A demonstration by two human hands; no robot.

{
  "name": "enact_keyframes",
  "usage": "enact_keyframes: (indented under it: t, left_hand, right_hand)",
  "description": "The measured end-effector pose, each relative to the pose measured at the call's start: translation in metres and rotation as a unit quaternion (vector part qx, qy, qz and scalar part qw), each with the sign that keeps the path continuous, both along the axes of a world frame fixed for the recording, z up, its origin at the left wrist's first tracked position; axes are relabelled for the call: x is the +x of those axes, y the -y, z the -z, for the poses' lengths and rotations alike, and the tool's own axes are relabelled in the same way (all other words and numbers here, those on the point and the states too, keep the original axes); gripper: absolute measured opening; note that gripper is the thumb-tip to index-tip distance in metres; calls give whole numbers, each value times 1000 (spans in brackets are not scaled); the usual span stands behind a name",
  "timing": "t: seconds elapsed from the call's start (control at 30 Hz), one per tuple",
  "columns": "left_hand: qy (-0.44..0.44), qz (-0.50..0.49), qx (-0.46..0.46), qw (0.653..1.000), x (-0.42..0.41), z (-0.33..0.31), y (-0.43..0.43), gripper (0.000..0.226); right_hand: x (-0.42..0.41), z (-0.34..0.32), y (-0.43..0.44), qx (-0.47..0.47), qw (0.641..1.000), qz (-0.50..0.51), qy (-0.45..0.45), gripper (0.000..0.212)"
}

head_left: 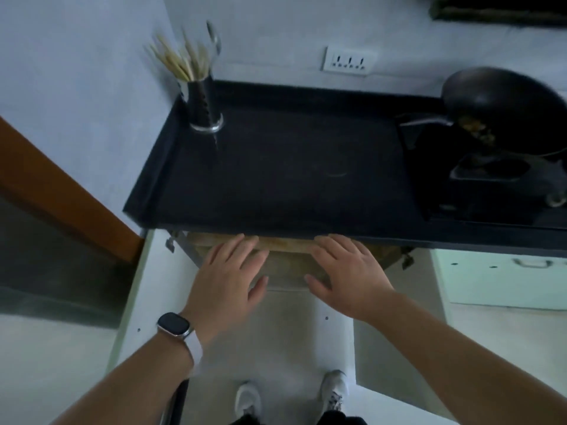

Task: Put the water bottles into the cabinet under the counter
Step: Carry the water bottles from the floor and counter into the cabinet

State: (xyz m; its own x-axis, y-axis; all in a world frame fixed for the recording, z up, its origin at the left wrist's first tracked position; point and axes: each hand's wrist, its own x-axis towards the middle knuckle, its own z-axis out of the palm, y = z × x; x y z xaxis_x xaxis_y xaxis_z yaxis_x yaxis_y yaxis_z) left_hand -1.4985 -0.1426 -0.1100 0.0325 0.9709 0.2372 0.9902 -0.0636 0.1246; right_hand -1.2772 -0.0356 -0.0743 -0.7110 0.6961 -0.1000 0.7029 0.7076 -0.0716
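Note:
Below the black counter [285, 167] the cabinet [288, 265] stands with both white doors swung out, the left door [144, 289] and the right door [395, 342]. A wooden shelf shows inside it. My left hand [230, 277], with a watch on the wrist, and my right hand [346, 271] are stretched out flat in front of the cabinet opening, fingers straight and spread, holding nothing. No water bottle is in view.
A metal holder with chopsticks [202, 96] stands at the counter's back left. A black wok [503, 108] sits on a stove [491, 185] at the right. A wall socket [348, 61] is behind. My two shoes [291, 397] are on the pale floor.

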Motion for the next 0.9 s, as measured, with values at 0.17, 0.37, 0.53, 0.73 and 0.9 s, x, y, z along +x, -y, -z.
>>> enact_keyframes:
  t: [0.17, 0.37, 0.53, 0.73, 0.9]
  left_hand:
    - [-3, 49, 35, 998, -1, -65, -15, 48]
    - [-13, 145, 81, 986, 15, -115, -46, 49]
    - [-16, 210, 95, 973, 49, -139, -59, 51]
    - [-21, 255, 116, 960, 107, -161, -55, 48]
    - [-29, 280, 138, 950, 168, -174, -62, 46]
  right_hand:
    - [7, -77, 12, 45, 997, 54, -24, 60]
    - [37, -128, 40, 94, 983, 151, -43, 63]
    - [81, -142, 63, 120, 967, 223, -35, 60]
    - [142, -151, 84, 153, 946, 281, -54, 55]
    - [203, -159, 90, 159, 941, 293, -65, 55]
